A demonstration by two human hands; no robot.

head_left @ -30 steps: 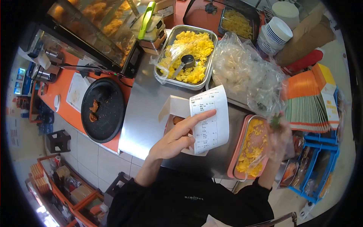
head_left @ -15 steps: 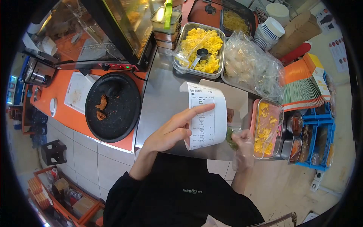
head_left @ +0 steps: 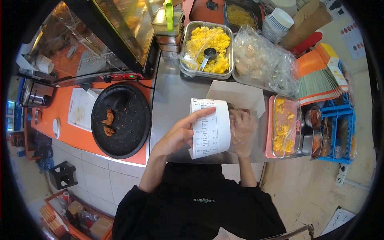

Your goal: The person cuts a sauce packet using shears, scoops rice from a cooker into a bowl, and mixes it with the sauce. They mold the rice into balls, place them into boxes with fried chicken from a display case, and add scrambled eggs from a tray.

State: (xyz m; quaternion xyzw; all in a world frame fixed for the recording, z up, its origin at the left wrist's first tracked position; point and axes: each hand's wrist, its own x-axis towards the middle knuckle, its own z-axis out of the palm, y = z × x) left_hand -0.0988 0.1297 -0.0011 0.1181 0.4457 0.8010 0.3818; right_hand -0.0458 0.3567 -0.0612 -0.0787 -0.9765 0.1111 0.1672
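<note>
A printed paper receipt [head_left: 211, 134], curled at its edges, is gripped in my left hand [head_left: 176, 136], its index finger stretched across the printed lines. My right hand [head_left: 243, 134] wears a clear plastic glove and is over an opened paper food box [head_left: 236, 93], just behind the receipt. The right fingers are blurred and partly covered by the receipt, so their hold cannot be made out. A bit of green leaf [head_left: 231, 105] shows at the right fingertips. Most of the box's inside is hidden.
Behind the box stand a tray of yellow scrambled egg [head_left: 208, 36] with a black scoop [head_left: 210, 53] and a plastic-covered tray [head_left: 256, 60]. Right is a smaller egg container [head_left: 283, 150]. Left, a black round pan [head_left: 120, 136] holds two browned pieces, below a glass warmer [head_left: 100, 44].
My right hand has moved up and left, from beside the box to over it, with the green leaf. My left hand and the receipt have shifted slightly left and down.
</note>
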